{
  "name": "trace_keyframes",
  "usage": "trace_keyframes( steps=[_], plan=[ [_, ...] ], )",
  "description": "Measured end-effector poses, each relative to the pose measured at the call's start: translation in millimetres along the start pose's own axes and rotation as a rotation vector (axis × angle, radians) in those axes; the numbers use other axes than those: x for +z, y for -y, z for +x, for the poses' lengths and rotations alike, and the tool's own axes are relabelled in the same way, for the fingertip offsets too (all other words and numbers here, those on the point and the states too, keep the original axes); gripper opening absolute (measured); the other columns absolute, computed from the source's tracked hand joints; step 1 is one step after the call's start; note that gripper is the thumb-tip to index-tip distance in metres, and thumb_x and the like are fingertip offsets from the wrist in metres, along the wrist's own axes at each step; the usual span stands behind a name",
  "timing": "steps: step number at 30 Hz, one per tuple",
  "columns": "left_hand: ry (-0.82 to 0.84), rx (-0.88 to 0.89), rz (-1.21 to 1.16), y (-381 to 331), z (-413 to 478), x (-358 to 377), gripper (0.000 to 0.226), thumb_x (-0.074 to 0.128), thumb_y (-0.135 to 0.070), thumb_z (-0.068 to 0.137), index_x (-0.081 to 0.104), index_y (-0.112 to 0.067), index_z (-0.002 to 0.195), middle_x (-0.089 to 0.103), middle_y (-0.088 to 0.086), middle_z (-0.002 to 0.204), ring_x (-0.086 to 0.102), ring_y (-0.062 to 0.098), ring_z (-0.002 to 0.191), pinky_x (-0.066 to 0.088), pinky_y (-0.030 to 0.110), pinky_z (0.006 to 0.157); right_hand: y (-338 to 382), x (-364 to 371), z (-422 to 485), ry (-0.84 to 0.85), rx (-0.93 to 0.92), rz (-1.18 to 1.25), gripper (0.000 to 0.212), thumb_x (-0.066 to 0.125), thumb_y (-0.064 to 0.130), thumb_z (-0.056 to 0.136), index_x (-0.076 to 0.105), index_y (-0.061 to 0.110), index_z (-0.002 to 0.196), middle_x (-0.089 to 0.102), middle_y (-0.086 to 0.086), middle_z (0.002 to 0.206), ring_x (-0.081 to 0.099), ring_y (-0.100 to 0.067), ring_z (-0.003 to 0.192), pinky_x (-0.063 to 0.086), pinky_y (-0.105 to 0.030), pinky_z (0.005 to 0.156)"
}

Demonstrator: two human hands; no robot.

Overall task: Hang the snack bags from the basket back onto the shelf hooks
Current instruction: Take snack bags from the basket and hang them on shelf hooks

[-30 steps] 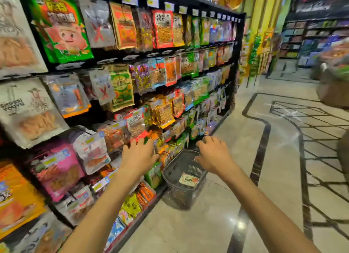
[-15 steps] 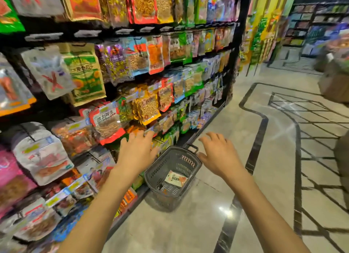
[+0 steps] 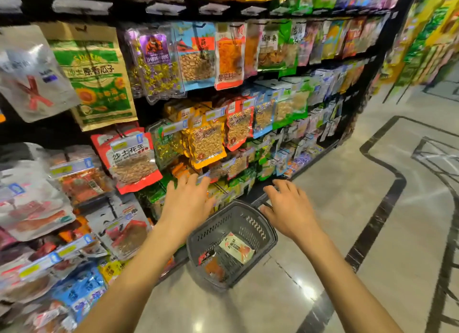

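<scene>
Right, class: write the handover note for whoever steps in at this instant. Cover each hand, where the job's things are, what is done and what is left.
Left hand: open, fingers spread, holding nothing, up by the hanging packets on the shelf.
Right hand: open and empty, over the far rim of the basket.
Basket: on the floor by the foot of the shelf. It holds a white bag and a red-orange bag.
Done: cannot tell how many were hung.
Left: lift out both bags and hang each on a matching hook.
</scene>
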State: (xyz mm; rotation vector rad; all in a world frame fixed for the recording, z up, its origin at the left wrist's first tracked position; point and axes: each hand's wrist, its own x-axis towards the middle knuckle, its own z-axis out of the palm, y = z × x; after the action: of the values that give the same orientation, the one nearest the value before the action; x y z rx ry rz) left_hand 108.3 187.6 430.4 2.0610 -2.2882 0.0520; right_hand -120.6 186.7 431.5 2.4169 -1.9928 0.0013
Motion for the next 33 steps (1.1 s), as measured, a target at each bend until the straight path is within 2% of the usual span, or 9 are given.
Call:
trace_keyframes(
  steps=[6, 10, 13, 16, 19, 21, 26, 29, 33],
  plan=[
    [0.054, -0.165, -0.008, -29, 67, 49, 0.057, 0.041, -0.053, 0.099, 0.037, -0.021, 0.146, 0.043, 0.007, 0.147, 0.037, 0.031, 0.137, 0.039, 0.048, 0.105, -49, 48, 95, 0.095, -0.164, -0.01, 0.055, 0.048, 0.047, 0.098, 0.041, 0.018, 0.144, 0.038, -0.008, 0.149, 0.032, -0.03, 0.14, 0.033, -0.048, 0.112],
    [0.159, -0.307, -0.027, -57, 120, 79, 0.055, 0.041, -0.05, 0.099, 0.033, -0.024, 0.147, 0.039, 0.007, 0.15, 0.035, 0.031, 0.139, 0.034, 0.049, 0.108, -92, 74, 169, 0.155, -0.285, -0.018, 0.053, 0.046, 0.046, 0.099, 0.042, 0.016, 0.143, 0.038, -0.009, 0.148, 0.033, -0.03, 0.139, 0.033, -0.046, 0.112],
    [0.217, -0.421, -0.051, -73, 147, 100, 0.052, 0.042, -0.048, 0.099, 0.037, -0.024, 0.145, 0.044, 0.007, 0.146, 0.04, 0.031, 0.135, 0.037, 0.049, 0.104, -118, 93, 214, 0.257, -0.351, -0.028, 0.055, 0.046, 0.046, 0.1, 0.037, 0.016, 0.146, 0.034, -0.01, 0.152, 0.03, -0.031, 0.141, 0.031, -0.047, 0.113],
    [0.232, -0.504, -0.047, -83, 171, 124, 0.049, 0.044, -0.046, 0.098, 0.045, -0.021, 0.14, 0.054, 0.007, 0.136, 0.047, 0.031, 0.127, 0.039, 0.047, 0.099, -136, 121, 258, 0.29, -0.434, -0.09, 0.053, 0.047, 0.047, 0.098, 0.041, 0.017, 0.141, 0.044, -0.009, 0.142, 0.039, -0.03, 0.134, 0.037, -0.045, 0.107],
    [0.336, -0.559, -0.042, -84, 186, 154, 0.05, 0.047, -0.047, 0.096, 0.045, -0.019, 0.137, 0.054, 0.009, 0.133, 0.048, 0.034, 0.125, 0.041, 0.047, 0.097, -144, 154, 286, 0.345, -0.494, -0.09, 0.05, 0.051, 0.045, 0.096, 0.048, 0.015, 0.135, 0.05, -0.011, 0.131, 0.048, -0.033, 0.124, 0.045, -0.045, 0.097],
    [0.403, -0.597, -0.081, -86, 192, 182, 0.051, 0.049, -0.045, 0.095, 0.044, -0.017, 0.138, 0.054, 0.011, 0.133, 0.047, 0.034, 0.126, 0.041, 0.048, 0.098, -144, 184, 297, 0.422, -0.51, -0.079, 0.048, 0.052, 0.045, 0.095, 0.05, 0.015, 0.133, 0.051, -0.011, 0.131, 0.049, -0.033, 0.122, 0.047, -0.044, 0.094],
    [0.537, -0.637, -0.188, -74, 202, 271, 0.041, 0.05, -0.034, 0.096, 0.049, -0.014, 0.131, 0.058, 0.015, 0.127, 0.05, 0.037, 0.122, 0.043, 0.047, 0.093, -131, 274, 318, 0.587, -0.512, -0.061, 0.04, 0.049, 0.037, 0.097, 0.053, 0.011, 0.128, 0.05, -0.013, 0.134, 0.047, -0.035, 0.124, 0.041, -0.045, 0.097],
    [0.619, -0.651, -0.249, -62, 203, 336, 0.04, 0.049, -0.035, 0.096, 0.049, -0.012, 0.13, 0.059, 0.016, 0.126, 0.051, 0.038, 0.121, 0.045, 0.046, 0.091, -126, 336, 324, 0.688, -0.505, -0.083, 0.043, 0.045, 0.034, 0.099, 0.049, 0.011, 0.135, 0.046, -0.016, 0.141, 0.044, -0.037, 0.129, 0.041, -0.047, 0.1],
    [0.694, -0.685, -0.329, -44, 206, 441, 0.043, 0.051, -0.033, 0.096, 0.049, -0.012, 0.133, 0.061, 0.019, 0.124, 0.055, 0.038, 0.119, 0.048, 0.046, 0.088, -123, 437, 332, 0.795, -0.459, -0.093, 0.042, 0.05, 0.033, 0.096, 0.05, 0.014, 0.133, 0.052, -0.014, 0.135, 0.047, -0.035, 0.126, 0.045, -0.044, 0.098]
  ],
)
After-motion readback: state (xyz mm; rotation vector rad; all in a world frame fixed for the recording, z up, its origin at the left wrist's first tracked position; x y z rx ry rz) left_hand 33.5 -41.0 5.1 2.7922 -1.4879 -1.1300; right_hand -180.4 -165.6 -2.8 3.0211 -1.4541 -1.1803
